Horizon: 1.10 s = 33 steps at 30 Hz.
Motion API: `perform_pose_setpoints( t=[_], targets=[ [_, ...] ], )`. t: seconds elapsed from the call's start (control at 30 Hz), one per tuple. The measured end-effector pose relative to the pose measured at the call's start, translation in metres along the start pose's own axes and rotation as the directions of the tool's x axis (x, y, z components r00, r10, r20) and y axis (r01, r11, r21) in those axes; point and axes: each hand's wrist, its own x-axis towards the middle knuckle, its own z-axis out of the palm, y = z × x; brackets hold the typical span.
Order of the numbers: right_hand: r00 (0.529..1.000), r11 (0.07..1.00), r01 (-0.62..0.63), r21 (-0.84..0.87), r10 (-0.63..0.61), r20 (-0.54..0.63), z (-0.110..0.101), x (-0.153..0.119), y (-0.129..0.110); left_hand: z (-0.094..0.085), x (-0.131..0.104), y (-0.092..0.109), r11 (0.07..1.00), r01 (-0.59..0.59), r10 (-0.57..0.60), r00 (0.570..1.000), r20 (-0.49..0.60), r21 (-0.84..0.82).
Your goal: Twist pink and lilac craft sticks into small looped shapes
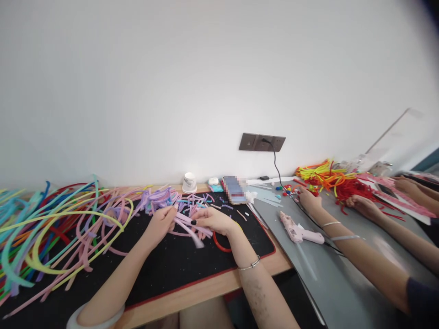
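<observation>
My left hand (163, 221) is closed around a bunch of pale lilac pipe cleaners (185, 225) above the black mat (178, 269). Their loose ends fan out to the right, toward my right hand (216, 222). The fingers of my right hand are bent and pinch the same pipe cleaners. Just behind my left hand lies a heap of lilac bent pipe cleaners (158, 198). Short cut pieces (202, 199) in pink, blue and purple are scattered behind my right hand. A red curved loop (221, 246) lies partly hidden under my right wrist; its kind is unclear.
Long coloured pipe cleaners (61, 228) cover the left side. A white cup (189, 182) and a phone (235, 189) stand behind. On the grey table at right are a pink glue gun (298, 230) and co-workers' arms (356, 251) beside red pipe cleaners (346, 189).
</observation>
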Motion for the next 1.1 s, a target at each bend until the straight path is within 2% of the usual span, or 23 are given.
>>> perform_pose_setpoints(
  t=[0.13, 0.23, 0.33, 0.5, 0.6, 0.77, 0.93, 1.1],
  targets=[
    [0.962, 0.989, -0.150, -0.015, 0.149, 0.229, 0.007, 0.001, 0.003, 0.004, 0.000, -0.006, 0.985, -0.027, -0.004, 0.983, 0.181, 0.170],
    [0.933, 0.978, -0.208, 0.002, 0.198, 0.301, 0.013, 0.010, 0.012, 0.007, -0.001, -0.005, 0.947, -0.096, 0.033, 0.978, 0.206, 0.306],
    [0.939, 0.972, -0.233, 0.042, 0.213, 0.270, 0.019, 0.017, 0.018, 0.008, -0.002, -0.003, 0.921, -0.144, 0.077, 0.978, 0.192, 0.362],
    [0.951, 0.968, -0.227, 0.107, 0.197, 0.240, 0.023, 0.014, 0.014, 0.007, -0.003, -0.003, 0.910, -0.140, 0.070, 0.980, 0.187, 0.390],
    [0.953, 0.966, -0.241, 0.090, 0.217, 0.213, 0.024, 0.012, 0.012, 0.007, -0.002, -0.005, 0.916, -0.126, 0.058, 0.981, 0.187, 0.382],
    [0.958, 0.971, -0.231, 0.062, 0.216, 0.191, 0.022, 0.012, 0.012, 0.005, 0.002, -0.015, 0.962, -0.088, 0.049, 0.987, 0.156, 0.257],
    [0.970, 0.976, -0.189, 0.107, 0.169, 0.174, 0.017, 0.011, 0.010, 0.004, 0.005, -0.016, 0.995, -0.064, 0.047, 0.978, 0.204, 0.077],
    [0.970, 0.973, -0.177, 0.150, 0.146, 0.197, 0.014, 0.009, 0.006, 0.001, 0.004, -0.005, 0.994, -0.068, 0.049, 0.978, 0.202, 0.087]
  ],
)
